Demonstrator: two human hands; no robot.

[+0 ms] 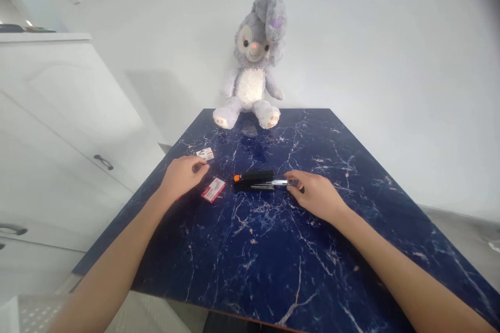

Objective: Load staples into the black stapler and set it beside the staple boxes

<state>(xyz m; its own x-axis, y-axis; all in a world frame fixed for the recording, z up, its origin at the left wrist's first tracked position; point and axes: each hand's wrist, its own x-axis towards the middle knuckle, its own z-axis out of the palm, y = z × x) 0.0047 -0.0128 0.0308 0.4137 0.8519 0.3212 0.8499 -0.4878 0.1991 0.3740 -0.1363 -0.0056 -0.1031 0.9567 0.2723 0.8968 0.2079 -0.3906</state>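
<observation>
A black stapler (255, 179) with an orange tip lies on the dark blue marbled table, a metal piece extending from its right end. My right hand (312, 191) has its thumb and fingers closed about the end of that metal piece. Left of the stapler, my left hand (185, 177) is curled with thumb and forefinger pinched together; what they hold, if anything, is too small to make out. Just beyond those fingertips lies a small white-and-red box (205, 154). A second red-and-white box (213, 190) rests between my left hand and the stapler.
A grey plush rabbit (252, 62) sits at the far edge of the marbled table (265, 260), against a white wall. White cabinets (66, 130) with dark handles stand to the left. A bit of red shows under my left wrist.
</observation>
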